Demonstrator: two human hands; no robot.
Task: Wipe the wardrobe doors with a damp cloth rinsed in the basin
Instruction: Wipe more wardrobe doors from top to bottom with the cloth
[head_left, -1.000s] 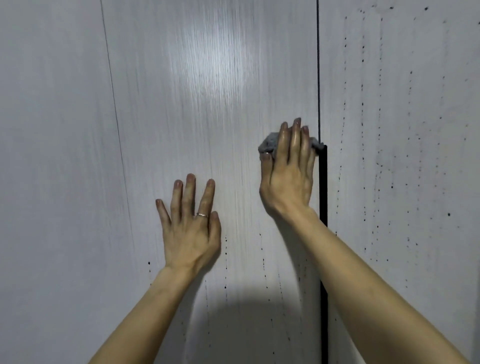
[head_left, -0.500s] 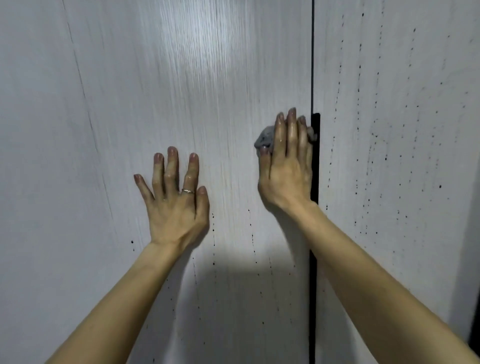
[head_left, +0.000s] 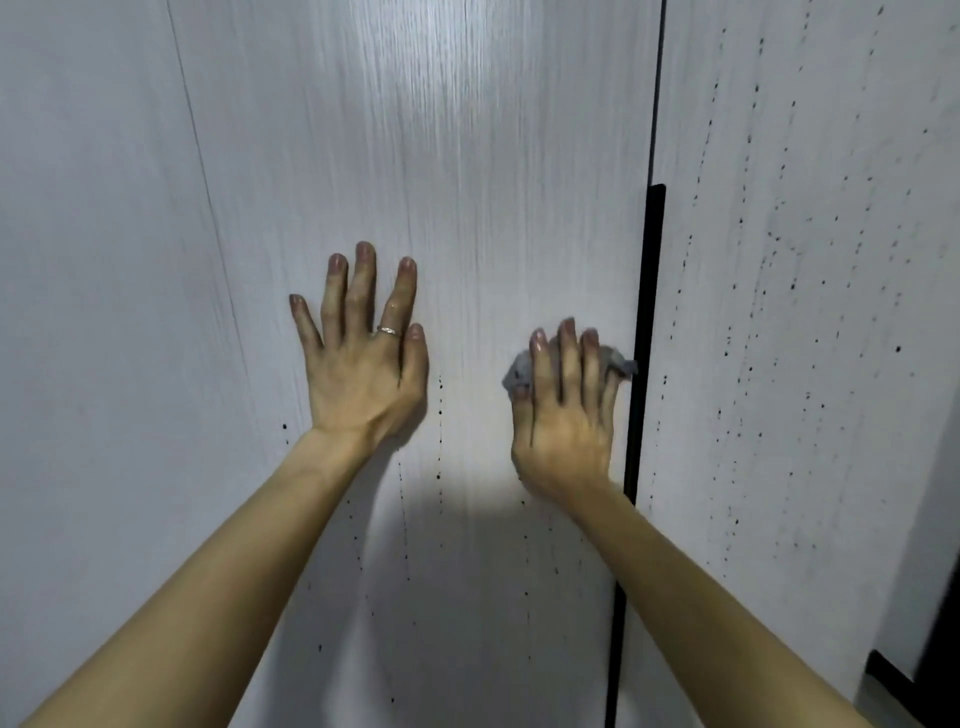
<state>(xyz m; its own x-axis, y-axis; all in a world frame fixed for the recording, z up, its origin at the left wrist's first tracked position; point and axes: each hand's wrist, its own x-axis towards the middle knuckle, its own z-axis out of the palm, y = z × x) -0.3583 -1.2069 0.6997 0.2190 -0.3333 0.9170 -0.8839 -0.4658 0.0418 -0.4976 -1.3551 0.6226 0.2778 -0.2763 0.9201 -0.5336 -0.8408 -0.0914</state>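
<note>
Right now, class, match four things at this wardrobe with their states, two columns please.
1 ringed left hand
2 crumpled grey cloth
3 black vertical handle strip
4 right-hand white door

A speckled with dark spots
B pressed under the right hand
C flat, fingers spread
D upright, just right of the cloth

Pairs: 1-C, 2-B, 3-D, 4-A

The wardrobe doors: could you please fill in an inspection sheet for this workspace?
Surface: middle door pale wood grain, dark specks low down; right door speckled throughout.
Job's things: grey cloth pressed on middle door beside black handle strip; basin not in view.
Clutter: nothing seen.
Hands: left hand flat on middle door, fingers spread; right hand presses cloth, fingers straight.
Cables: nothing seen.
Surroundings: dark area at lower right edge.
</note>
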